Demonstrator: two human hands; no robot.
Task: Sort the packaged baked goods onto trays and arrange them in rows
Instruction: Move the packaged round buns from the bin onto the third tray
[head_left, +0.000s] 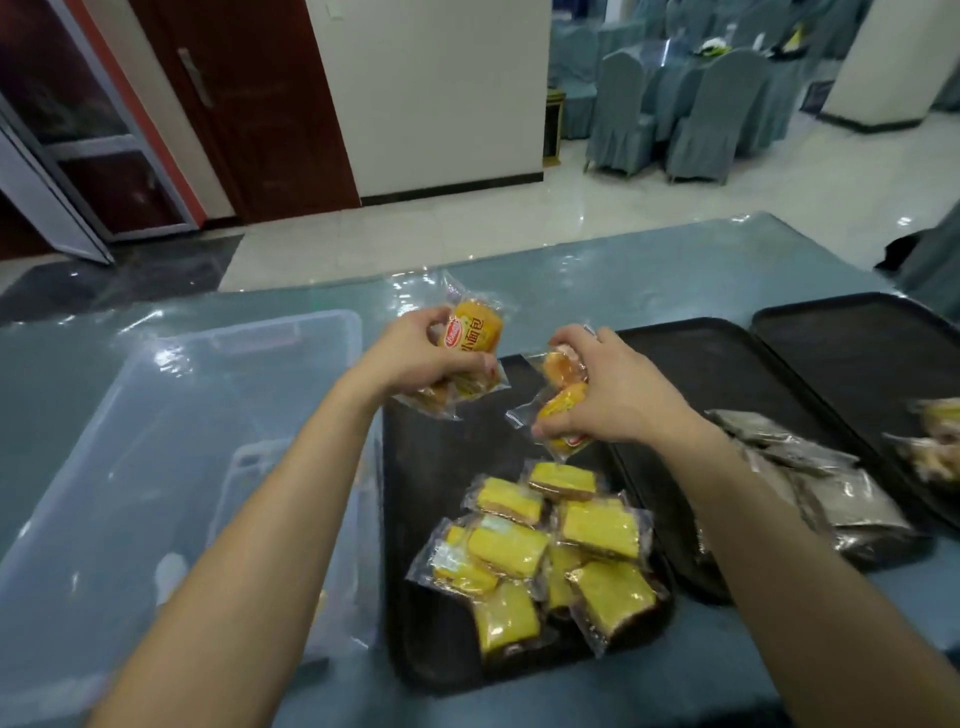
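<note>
a person's left hand (415, 358) and right hand (615, 392) are each gripping orange bread packets (470, 332) in curled fingers above the near black tray (415, 467), beyond piled yellow cake packets (545, 545).

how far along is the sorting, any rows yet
Done: types are separated, with yellow cake packets piled loosely on the left tray, grey packets on the middle tray, and a few other packets on the right tray. In hand: left hand and right hand each grip orange bread packets above the left tray. Left: placing those and straightening the yellow pile into rows.
</note>
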